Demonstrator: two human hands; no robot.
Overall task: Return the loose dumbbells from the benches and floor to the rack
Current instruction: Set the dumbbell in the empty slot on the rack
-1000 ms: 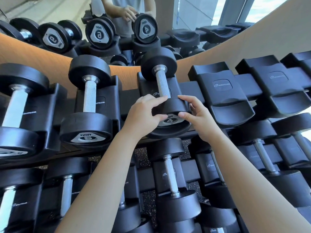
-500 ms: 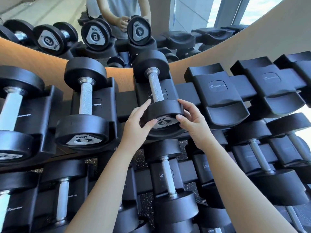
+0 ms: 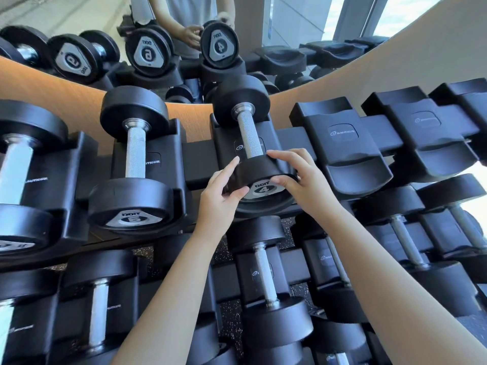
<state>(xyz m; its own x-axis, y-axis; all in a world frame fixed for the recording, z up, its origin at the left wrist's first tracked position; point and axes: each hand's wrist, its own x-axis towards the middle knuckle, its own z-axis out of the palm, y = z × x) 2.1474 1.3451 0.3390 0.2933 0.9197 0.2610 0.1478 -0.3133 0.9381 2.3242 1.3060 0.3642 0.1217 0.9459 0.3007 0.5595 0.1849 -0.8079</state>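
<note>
A black dumbbell marked 4, with a knurled steel handle, lies in a cradle on the top row of the black rack. Both my hands grip its near head. My left hand holds the left side of that head, thumb on the face plate. My right hand wraps the right side, fingers over the top edge. The far head rests against the wooden ledge behind.
A 6 dumbbell and a larger one fill the cradles to the left. Two cradles to the right hold nothing. More dumbbells sit on the lower row. A mirror behind reflects a person and the rack.
My view has drifted slightly. Both hands have stayed on the near head of the 4 dumbbell, the left fingers spreading then closing on it again.
</note>
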